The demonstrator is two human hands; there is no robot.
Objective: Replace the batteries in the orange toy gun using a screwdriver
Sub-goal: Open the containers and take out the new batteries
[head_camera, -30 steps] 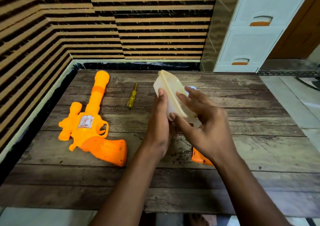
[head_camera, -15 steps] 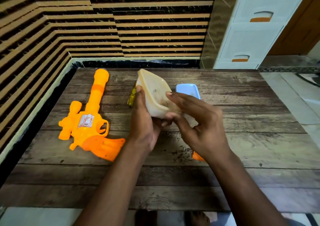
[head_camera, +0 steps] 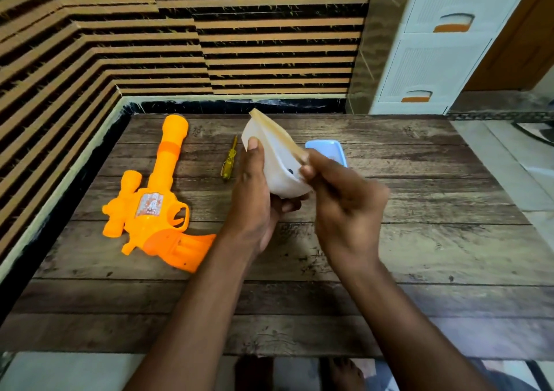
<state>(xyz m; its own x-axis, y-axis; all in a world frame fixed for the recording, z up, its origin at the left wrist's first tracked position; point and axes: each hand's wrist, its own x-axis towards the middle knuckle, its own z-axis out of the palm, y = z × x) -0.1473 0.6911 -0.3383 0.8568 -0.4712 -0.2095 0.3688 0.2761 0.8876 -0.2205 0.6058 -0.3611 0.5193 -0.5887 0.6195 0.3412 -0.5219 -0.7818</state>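
Note:
The orange toy gun [head_camera: 156, 204] lies on the left of the wooden table [head_camera: 419, 240], barrel pointing away, with open slots showing in its grip. A small yellow screwdriver [head_camera: 228, 162] lies just right of the barrel. My left hand [head_camera: 254, 207] holds a white plastic container [head_camera: 278, 165] tilted up above the table's middle. My right hand [head_camera: 344, 207] is blurred, its fingertips pinched together at the container's lower rim. Whether anything is between those fingertips is hidden.
A blue lid [head_camera: 328, 150] lies on the table behind the container. Striped walls close off the table's left and back. A white drawer cabinet [head_camera: 431, 54] stands at the back right. Bare feet show below the table's front edge.
My left hand has carried the container leftward and tipped it. My right hand's fingers have drawn out of it and closed into a pinch. The blue lid has come into view.

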